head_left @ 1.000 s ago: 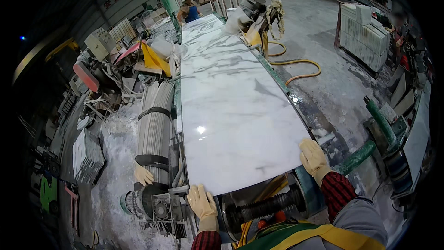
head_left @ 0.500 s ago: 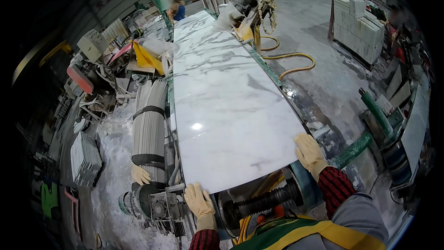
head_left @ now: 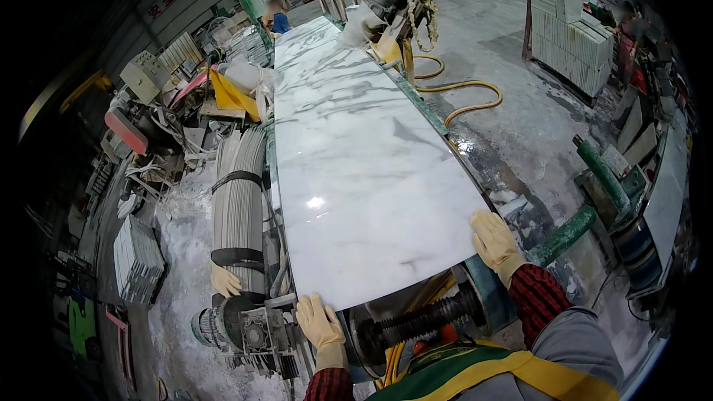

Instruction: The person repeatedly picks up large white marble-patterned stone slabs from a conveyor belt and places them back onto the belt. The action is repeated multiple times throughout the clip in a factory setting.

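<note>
A long, glossy white marble slab (head_left: 371, 200) with grey veins lies flat on a green-framed roller stand and stretches away from me. My left hand (head_left: 321, 327), in a cream glove, rests at its near left corner with the fingers stretched forward. At the near right corner, my right hand (head_left: 494, 245), gloved alike, lays its extended fingers against the edge. Both palms' undersides are hidden. Below the slab's near edge, between my hands, runs a black ribbed shaft (head_left: 420, 327).
A loose cream glove (head_left: 225, 280) lies by a strapped bundle of grey strips (head_left: 238, 208), left of the slab. A geared motor (head_left: 252, 333) sits near my left hand. A green roller (head_left: 568, 234) juts out at right. Yellow hose (head_left: 475, 87) curves across the floor. A person (head_left: 276, 16) stands beyond the slab.
My view has shifted slightly. The person at the far end has moved a little. My hands keep their places at the slab's near corners.
</note>
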`<move>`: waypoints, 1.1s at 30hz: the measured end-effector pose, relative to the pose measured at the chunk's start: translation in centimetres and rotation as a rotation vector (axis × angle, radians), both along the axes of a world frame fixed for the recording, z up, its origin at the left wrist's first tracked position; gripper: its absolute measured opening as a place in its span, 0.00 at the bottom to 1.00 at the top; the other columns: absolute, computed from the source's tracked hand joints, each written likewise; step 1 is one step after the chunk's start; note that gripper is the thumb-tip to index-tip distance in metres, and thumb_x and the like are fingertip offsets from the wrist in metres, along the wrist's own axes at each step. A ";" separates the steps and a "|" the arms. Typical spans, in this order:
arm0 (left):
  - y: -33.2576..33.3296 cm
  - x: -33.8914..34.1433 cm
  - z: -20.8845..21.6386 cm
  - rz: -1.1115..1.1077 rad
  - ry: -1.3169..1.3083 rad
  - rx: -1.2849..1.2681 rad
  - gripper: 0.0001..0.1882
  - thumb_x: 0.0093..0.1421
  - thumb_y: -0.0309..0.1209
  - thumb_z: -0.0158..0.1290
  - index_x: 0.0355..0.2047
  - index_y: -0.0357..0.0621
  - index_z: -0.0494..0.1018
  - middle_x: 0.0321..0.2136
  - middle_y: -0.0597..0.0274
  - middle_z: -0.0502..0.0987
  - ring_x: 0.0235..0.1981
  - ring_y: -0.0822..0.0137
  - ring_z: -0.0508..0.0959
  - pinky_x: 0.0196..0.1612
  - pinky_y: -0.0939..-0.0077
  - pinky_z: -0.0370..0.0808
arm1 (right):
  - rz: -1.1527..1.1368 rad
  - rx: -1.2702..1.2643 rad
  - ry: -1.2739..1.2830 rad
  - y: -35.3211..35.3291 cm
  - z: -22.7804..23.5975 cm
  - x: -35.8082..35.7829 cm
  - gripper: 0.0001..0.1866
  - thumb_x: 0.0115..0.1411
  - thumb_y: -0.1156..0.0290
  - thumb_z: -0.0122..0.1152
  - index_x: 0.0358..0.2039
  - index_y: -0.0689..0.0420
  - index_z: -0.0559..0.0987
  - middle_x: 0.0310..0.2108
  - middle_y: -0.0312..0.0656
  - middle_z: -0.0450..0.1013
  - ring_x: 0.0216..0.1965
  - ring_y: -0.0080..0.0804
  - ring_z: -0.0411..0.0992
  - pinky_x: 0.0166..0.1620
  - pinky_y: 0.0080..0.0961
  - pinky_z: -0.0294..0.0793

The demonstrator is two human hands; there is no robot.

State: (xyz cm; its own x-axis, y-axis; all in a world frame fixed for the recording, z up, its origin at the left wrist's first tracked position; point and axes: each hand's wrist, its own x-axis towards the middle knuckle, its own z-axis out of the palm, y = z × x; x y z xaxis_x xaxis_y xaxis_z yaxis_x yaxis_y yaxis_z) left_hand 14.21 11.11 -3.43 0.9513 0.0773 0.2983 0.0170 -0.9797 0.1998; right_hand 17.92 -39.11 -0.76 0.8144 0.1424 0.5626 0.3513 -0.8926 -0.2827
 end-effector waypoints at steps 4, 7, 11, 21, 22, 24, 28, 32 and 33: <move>0.6 -0.4 -1.5 0.003 -0.064 0.033 0.27 0.69 0.33 0.58 0.66 0.39 0.71 0.69 0.32 0.69 0.69 0.28 0.67 0.74 0.37 0.60 | 0.004 0.004 -0.017 0.2 0.0 0.0 0.21 0.61 0.74 0.64 0.56 0.62 0.78 0.55 0.56 0.77 0.59 0.59 0.74 0.66 0.51 0.72; 0.5 -0.4 -1.4 0.008 -0.047 0.017 0.27 0.70 0.34 0.57 0.67 0.39 0.71 0.69 0.32 0.69 0.70 0.28 0.67 0.75 0.38 0.59 | -0.006 0.005 -0.008 0.2 -0.1 -0.2 0.21 0.62 0.73 0.64 0.55 0.62 0.78 0.55 0.56 0.77 0.59 0.59 0.74 0.66 0.51 0.72; 0.2 -0.6 -0.9 0.020 -0.011 -0.007 0.27 0.70 0.34 0.57 0.68 0.40 0.71 0.70 0.32 0.69 0.71 0.28 0.66 0.76 0.38 0.59 | -0.016 -0.017 -0.033 0.3 0.3 -0.4 0.20 0.62 0.73 0.63 0.55 0.62 0.79 0.55 0.56 0.77 0.59 0.59 0.74 0.65 0.51 0.72; 0.1 -1.0 -0.7 -0.002 -0.064 0.004 0.26 0.68 0.32 0.59 0.65 0.39 0.72 0.68 0.32 0.71 0.69 0.29 0.68 0.74 0.38 0.61 | -0.020 0.000 -0.036 0.2 0.2 -1.0 0.19 0.63 0.72 0.62 0.54 0.61 0.79 0.54 0.55 0.77 0.59 0.58 0.74 0.66 0.50 0.72; 0.0 -1.0 -0.6 -0.006 -0.073 0.005 0.26 0.67 0.32 0.59 0.64 0.38 0.72 0.67 0.33 0.71 0.68 0.29 0.68 0.73 0.38 0.62 | -0.020 0.000 -0.030 0.2 0.0 -1.0 0.19 0.63 0.71 0.62 0.54 0.61 0.79 0.55 0.55 0.77 0.60 0.58 0.74 0.66 0.51 0.71; 0.0 -1.0 -0.7 -0.019 -0.075 0.023 0.26 0.67 0.31 0.60 0.64 0.37 0.72 0.66 0.33 0.71 0.67 0.29 0.68 0.73 0.39 0.62 | -0.041 -0.006 -0.017 -0.1 -0.5 -1.4 0.18 0.64 0.71 0.62 0.54 0.60 0.79 0.56 0.55 0.77 0.60 0.59 0.73 0.66 0.51 0.71; 0.9 -1.4 -2.0 -0.046 -0.159 0.099 0.26 0.66 0.28 0.60 0.63 0.37 0.71 0.64 0.33 0.71 0.64 0.29 0.69 0.69 0.39 0.64 | -0.038 0.014 -0.003 0.4 0.0 -1.3 0.19 0.64 0.70 0.63 0.55 0.60 0.79 0.57 0.56 0.77 0.61 0.58 0.73 0.67 0.51 0.70; 0.3 -1.4 -1.3 -0.042 -0.131 0.084 0.27 0.66 0.28 0.60 0.64 0.37 0.70 0.65 0.32 0.71 0.65 0.29 0.69 0.70 0.39 0.64 | -0.027 0.019 0.009 0.1 0.3 -1.7 0.19 0.63 0.71 0.63 0.55 0.60 0.78 0.57 0.55 0.76 0.61 0.57 0.73 0.67 0.50 0.71; 0.2 -1.4 -1.0 -0.035 -0.107 0.072 0.27 0.66 0.28 0.60 0.64 0.37 0.70 0.65 0.33 0.70 0.65 0.29 0.69 0.71 0.39 0.64 | -0.022 0.016 -0.009 0.1 0.2 -1.7 0.19 0.63 0.71 0.63 0.55 0.60 0.78 0.57 0.55 0.76 0.61 0.57 0.73 0.67 0.50 0.71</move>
State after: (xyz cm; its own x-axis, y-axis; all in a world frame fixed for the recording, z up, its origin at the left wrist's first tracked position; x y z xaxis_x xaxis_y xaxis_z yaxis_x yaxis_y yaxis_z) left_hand 12.80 11.28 -4.47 0.9155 0.0188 0.4018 -0.0356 -0.9912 0.1276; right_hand 16.17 -39.04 -0.51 0.8120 0.1151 0.5722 0.3339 -0.8957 -0.2937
